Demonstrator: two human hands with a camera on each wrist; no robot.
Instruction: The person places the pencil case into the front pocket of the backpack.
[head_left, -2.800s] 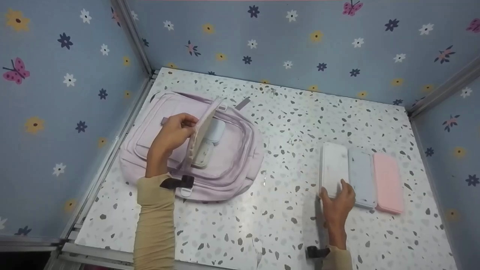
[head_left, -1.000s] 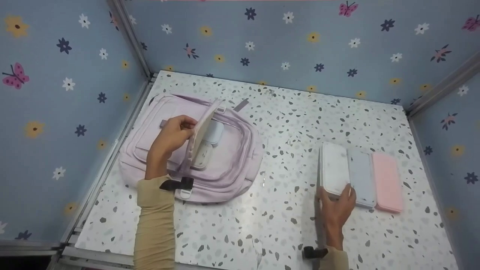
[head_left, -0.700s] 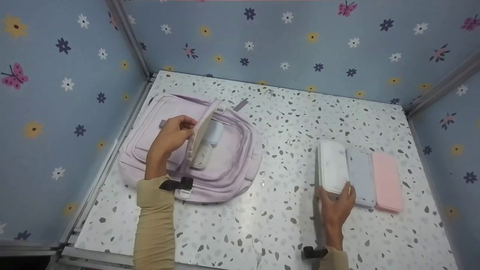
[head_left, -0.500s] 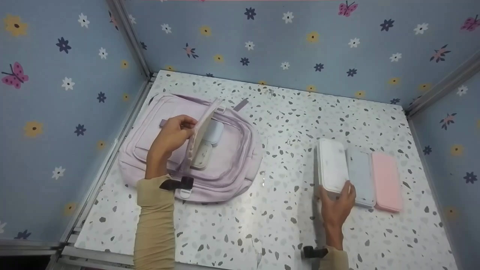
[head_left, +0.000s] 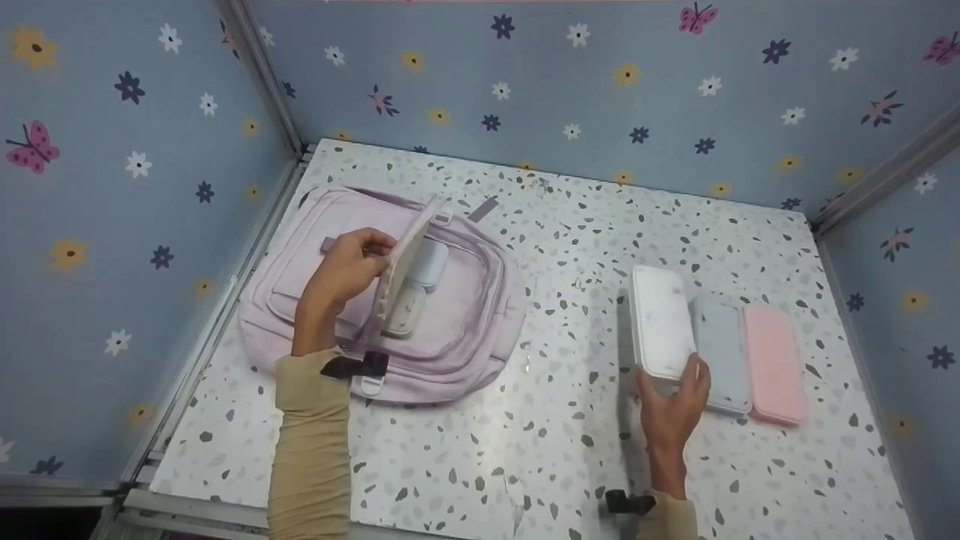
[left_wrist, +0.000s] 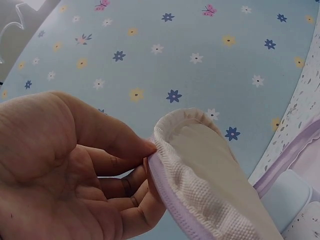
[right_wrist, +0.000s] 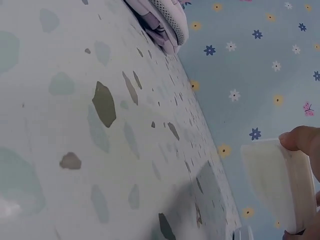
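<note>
A lilac backpack (head_left: 465, 315) lies on the left of the speckled table, its front pocket unzipped. My left hand (head_left: 341, 274) pinches the edge of the pocket flap (left_wrist: 200, 160) between thumb and fingers, holding it raised. Inside the pocket show a light blue case (head_left: 430, 264) and a small whitish patterned case (head_left: 405, 311), both partly hidden by the flap. On the right, my right hand (head_left: 670, 416) grips the near end of a white oblong case (head_left: 661, 322), thumb on its left side and fingers on its right. In the right wrist view this case (right_wrist: 270, 180) is raised off the table.
Right of the white case, a pale blue oblong case (head_left: 724, 356) and a pink one (head_left: 776, 364) lie side by side. Speckled table (head_left: 570, 337) lies between backpack and cases. Flowered panels (head_left: 562, 75) stand around the back and sides.
My right hand has closed on the white case and raised it, shifting it slightly up and left, away from the pale blue one. My left hand keeps the flap in the same place.
</note>
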